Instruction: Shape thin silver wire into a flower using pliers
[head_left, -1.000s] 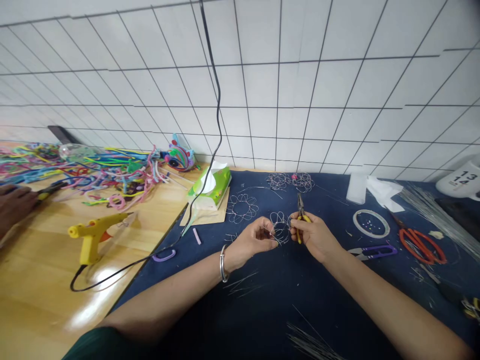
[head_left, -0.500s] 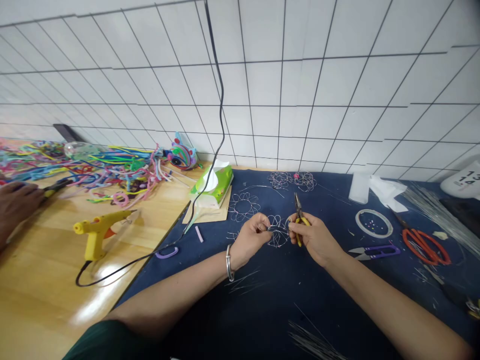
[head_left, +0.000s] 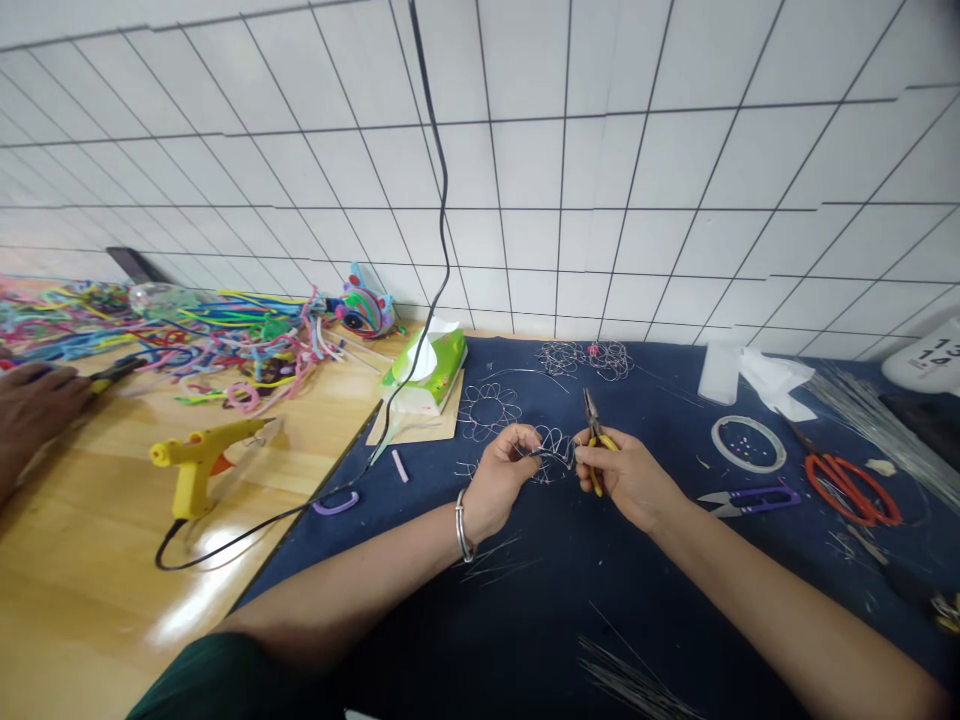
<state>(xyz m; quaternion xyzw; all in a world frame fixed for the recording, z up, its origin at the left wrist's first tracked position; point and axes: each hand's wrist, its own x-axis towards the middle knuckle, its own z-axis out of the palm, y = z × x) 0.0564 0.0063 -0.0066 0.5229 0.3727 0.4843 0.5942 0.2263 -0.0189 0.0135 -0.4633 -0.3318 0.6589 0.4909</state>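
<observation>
Between my two hands is a looped wire ring [head_left: 553, 446] with petal-like loops. My left hand [head_left: 506, 475], a silver bangle at its wrist, pinches the ring's left side between thumb and fingers. My right hand [head_left: 622, 475] grips yellow-handled pliers [head_left: 593, 420] in the palm, their jaws pointing up and away from the ring. Its thumb and fingertip also pinch the ring's right side. Just beyond my left hand, a flat flower-shaped wire ring [head_left: 489, 410] lies on the dark blue cloth [head_left: 517, 620]. Farther back are wire coils [head_left: 585, 359] with a pink bit.
Purple snips [head_left: 752, 500], red-handled scissors [head_left: 851, 490] and a bead dish [head_left: 748, 444] lie right. A tissue pack [head_left: 427, 370] stands back left. A yellow glue gun [head_left: 199, 465] trails its cord across the cloth. Another person's hand [head_left: 37, 410] is far left, beside colourful pipe cleaners [head_left: 247, 340].
The wire ring has turned and tilted between my fingers, now showing flatter. Both hands keep hold of it, and the pliers stay in my right hand. The view has shifted slightly.
</observation>
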